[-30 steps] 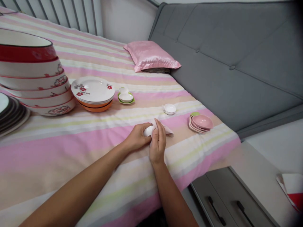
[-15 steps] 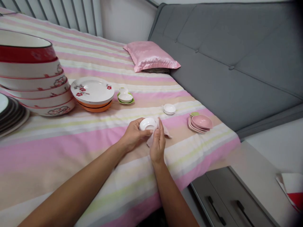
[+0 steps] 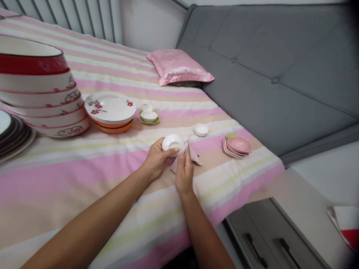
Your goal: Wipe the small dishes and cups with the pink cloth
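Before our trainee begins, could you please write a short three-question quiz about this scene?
1. Multiple choice: what does the left hand hold?
A) a white dish
B) a pink dish
C) a pillow
2. True or false: the flowered plate is stacked above orange dishware.
3. Fill in: the right hand holds a ____.

Key: 1. A; 2. True; 3. cloth.

the left edge cuts off the stacked bowls (image 3: 42,83) and dark plates (image 3: 19,136); the right edge crops a red-and-white item (image 3: 347,221). the right hand (image 3: 184,175) hides part of the cloth (image 3: 194,156); the pillow (image 3: 179,66) covers most of something dark (image 3: 186,84).
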### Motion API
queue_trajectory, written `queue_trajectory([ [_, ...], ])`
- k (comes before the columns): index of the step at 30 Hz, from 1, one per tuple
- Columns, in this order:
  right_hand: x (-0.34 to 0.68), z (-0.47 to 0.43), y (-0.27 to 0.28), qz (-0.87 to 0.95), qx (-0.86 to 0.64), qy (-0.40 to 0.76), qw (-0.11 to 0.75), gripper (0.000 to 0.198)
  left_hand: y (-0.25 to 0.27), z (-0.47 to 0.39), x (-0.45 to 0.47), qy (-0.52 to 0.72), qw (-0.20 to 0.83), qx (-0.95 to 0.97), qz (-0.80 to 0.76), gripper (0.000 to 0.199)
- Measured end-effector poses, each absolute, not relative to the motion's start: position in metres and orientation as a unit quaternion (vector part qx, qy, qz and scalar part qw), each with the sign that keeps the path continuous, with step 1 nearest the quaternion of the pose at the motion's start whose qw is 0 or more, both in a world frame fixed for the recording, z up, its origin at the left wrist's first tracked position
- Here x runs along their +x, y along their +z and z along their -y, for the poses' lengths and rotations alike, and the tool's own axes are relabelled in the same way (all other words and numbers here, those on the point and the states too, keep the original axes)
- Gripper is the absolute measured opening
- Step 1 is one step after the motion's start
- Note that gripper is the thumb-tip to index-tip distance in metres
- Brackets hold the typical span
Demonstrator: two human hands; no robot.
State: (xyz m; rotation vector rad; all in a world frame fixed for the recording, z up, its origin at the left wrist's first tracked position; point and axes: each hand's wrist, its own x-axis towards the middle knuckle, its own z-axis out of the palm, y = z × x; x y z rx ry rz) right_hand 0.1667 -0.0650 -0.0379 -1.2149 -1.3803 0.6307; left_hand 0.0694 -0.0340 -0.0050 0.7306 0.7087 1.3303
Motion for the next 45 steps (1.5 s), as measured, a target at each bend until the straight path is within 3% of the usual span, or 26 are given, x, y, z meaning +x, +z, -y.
queue_trajectory([
  [10, 0.168, 0.06, -0.044, 0.482, -0.508, 0.298, 0.648, 0.046, -0.002, 0.033, 0.064, 0.537, 0.637, 0.434, -0.343, 0.035],
  [14, 0.168, 0.059, -0.043, 0.465, -0.498, 0.295, 0.67, 0.044, -0.003, 0.024, 0.054, 0.465, 0.561, 0.562, -0.392, 0.037],
  [20, 0.168, 0.059, -0.042, 0.464, -0.497, 0.298, 0.67, 0.043, -0.002, 0.021, 0.047, 0.449, 0.488, 0.638, -0.391, 0.048],
  [26, 0.169, 0.061, -0.042, 0.49, -0.503, 0.282, 0.653, 0.045, 0.003, 0.022, 0.042, 0.443, 0.433, 0.684, -0.385, 0.042],
  [32, 0.168, 0.063, -0.042, 0.528, -0.506, 0.254, 0.633, 0.044, 0.005, 0.022, 0.036, 0.415, 0.385, 0.721, -0.399, 0.048],
  [45, 0.169, 0.063, -0.04, 0.569, -0.514, 0.213, 0.606, 0.044, 0.008, 0.023, 0.035, 0.408, 0.339, 0.734, -0.424, 0.019],
])
